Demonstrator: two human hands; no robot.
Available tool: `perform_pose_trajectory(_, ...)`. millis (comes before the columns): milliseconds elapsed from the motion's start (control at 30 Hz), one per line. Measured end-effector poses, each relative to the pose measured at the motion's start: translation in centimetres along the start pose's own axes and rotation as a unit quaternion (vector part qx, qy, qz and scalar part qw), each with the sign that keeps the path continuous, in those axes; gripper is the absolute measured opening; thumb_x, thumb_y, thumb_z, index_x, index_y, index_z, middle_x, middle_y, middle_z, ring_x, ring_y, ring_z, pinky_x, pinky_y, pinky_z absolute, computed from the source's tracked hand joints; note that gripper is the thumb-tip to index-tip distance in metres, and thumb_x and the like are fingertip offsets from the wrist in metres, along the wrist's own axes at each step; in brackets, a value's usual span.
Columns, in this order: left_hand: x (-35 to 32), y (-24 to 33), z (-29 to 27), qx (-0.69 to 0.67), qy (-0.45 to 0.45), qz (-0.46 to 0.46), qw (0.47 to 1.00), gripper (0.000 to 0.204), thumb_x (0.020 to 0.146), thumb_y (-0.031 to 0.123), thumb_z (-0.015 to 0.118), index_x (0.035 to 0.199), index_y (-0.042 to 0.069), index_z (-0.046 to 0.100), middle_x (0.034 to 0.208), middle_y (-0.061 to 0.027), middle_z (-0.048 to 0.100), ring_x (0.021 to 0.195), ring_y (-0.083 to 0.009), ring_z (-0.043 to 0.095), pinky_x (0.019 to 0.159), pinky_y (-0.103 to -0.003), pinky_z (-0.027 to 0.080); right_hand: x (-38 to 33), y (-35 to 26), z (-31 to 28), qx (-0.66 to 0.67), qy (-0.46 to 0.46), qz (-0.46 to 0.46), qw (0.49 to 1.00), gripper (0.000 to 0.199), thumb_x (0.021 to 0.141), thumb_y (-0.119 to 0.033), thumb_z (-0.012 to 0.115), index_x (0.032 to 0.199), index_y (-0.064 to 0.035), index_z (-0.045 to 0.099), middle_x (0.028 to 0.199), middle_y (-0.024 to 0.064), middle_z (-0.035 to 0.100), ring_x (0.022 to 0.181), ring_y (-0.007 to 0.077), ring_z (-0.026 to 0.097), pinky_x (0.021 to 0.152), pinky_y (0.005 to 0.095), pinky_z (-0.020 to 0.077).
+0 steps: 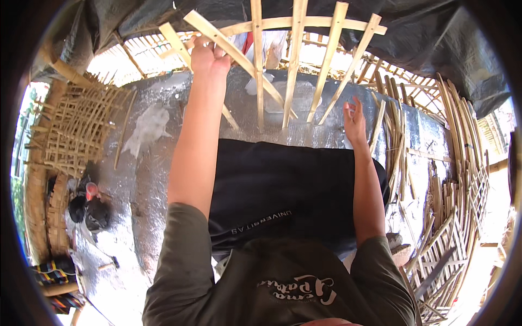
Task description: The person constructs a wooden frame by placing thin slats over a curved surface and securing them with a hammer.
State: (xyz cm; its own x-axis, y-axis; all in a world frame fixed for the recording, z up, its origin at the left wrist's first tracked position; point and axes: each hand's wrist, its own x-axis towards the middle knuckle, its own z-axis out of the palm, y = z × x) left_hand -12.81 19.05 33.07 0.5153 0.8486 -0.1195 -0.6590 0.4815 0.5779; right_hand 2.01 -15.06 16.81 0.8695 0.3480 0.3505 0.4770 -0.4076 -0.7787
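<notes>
A fan-shaped frame of pale bamboo strips (293, 70) stands in front of me, its several uprights crossed near the top by one curved bamboo strip (272, 23). My left hand (209, 58) reaches far forward and closes around the frame where a slanting strip meets the crosspiece at the left; part of the fingers is hidden behind the bamboo. Just right of the lower ends of the strips is my right hand (354, 120), raised, fingers apart and slightly bent, with nothing seen in it. It does not touch the frame.
Split bamboo strips (457, 136) lie stacked at the right, near a long blade (435, 273). A woven bamboo lattice (73, 127) leans at the left. Behind it toward me are black bundles (97, 213) and a hammer (111, 263). Black plastic sheeting (429, 49) hangs above.
</notes>
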Motion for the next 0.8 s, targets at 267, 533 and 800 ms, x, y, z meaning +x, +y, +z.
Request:
perform_pose_trajectory(267, -0.1, -0.9, 1.0, 0.031, 0.045, 0.086, 0.995, 0.049, 0.089, 0.042, 0.065, 0.122, 0.016, 0.039, 0.113, -0.0040, 0.053, 0.106, -0.0263, 0.057, 0.097, -0.057, 0.033, -0.1, 0.6, 0.2, -0.006, -0.003, -0.009, 1.000, 0.054, 0.097, -0.034, 0.052, 0.134, 0.0024, 0.040, 0.105, 0.0209, 0.064, 0.093, 0.0300, 0.065, 0.081, 0.0398, 0.0505)
perform_pose_trajectory(533, -0.6, -1.0, -1.6, 0.037, -0.034, 0.102, 0.994, 0.043, 0.094, 0.040, 0.056, 0.123, 0.014, 0.037, 0.128, -0.0102, 0.047, 0.111, -0.0299, 0.055, 0.100, -0.066, 0.028, -3.1, -10.4, 4.1, 0.022, -0.146, -0.151, 0.977, 0.055, 0.089, -0.022, 0.064, 0.133, 0.0031, 0.041, 0.110, 0.0224, 0.062, 0.099, 0.0328, 0.063, 0.084, 0.0423, 0.0505)
perform_pose_trajectory(800, -2.8, -1.5, -2.0, 0.049, -0.086, 0.059, 0.993, 0.041, 0.099, 0.040, 0.048, 0.129, 0.014, 0.037, 0.129, -0.0114, 0.047, 0.113, -0.0258, 0.056, 0.105, -0.073, 0.015, -4.4, -15.0, 15.1, 0.034, -0.017, -0.120, 0.992, 0.067, 0.080, -0.024, 0.074, 0.131, 0.0063, 0.042, 0.110, 0.0245, 0.063, 0.105, 0.0384, 0.062, 0.089, 0.0400, 0.0499)
